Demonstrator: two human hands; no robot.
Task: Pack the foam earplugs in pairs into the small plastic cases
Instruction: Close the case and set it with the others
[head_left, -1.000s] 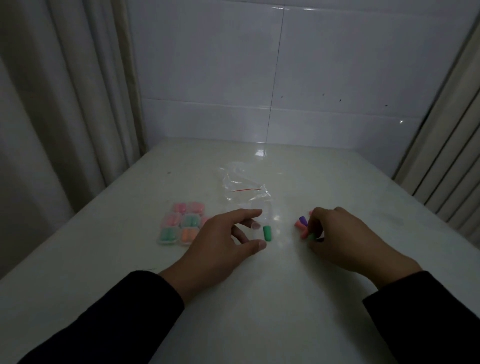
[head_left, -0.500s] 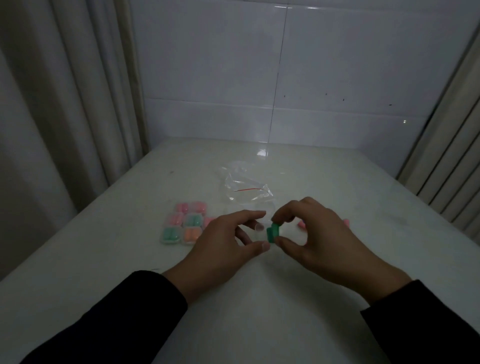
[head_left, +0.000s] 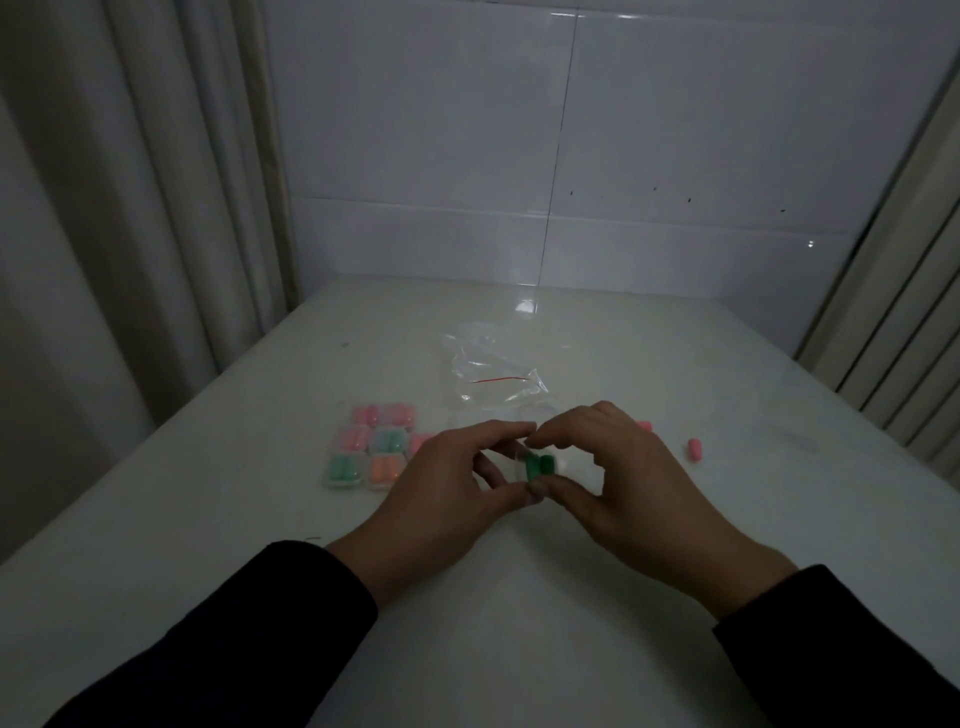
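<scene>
Two dark green earplugs (head_left: 539, 465) sit side by side in a small clear case that is hard to make out, held just above the white table (head_left: 519, 597). My left hand (head_left: 447, 493) pinches the case between thumb and forefinger. My right hand (head_left: 618, 478) pinches it from the other side, thumb below and forefinger above. Several filled cases (head_left: 370, 452) holding pink, green and orange pairs lie in a cluster left of my hands. Loose pink earplugs lie at the right, one (head_left: 694, 450) in the open and another (head_left: 644, 426) partly hidden behind my right hand.
A crumpled clear plastic bag (head_left: 493, 374) with a red strip lies just beyond my hands. Curtains hang along the left (head_left: 130, 208) and at the right (head_left: 893, 322) of the table. A white tiled wall (head_left: 571, 156) closes the far side.
My right hand came over from the loose earplugs with a second green one. Now both green earplugs lie together in the case and both hands pinch it.
</scene>
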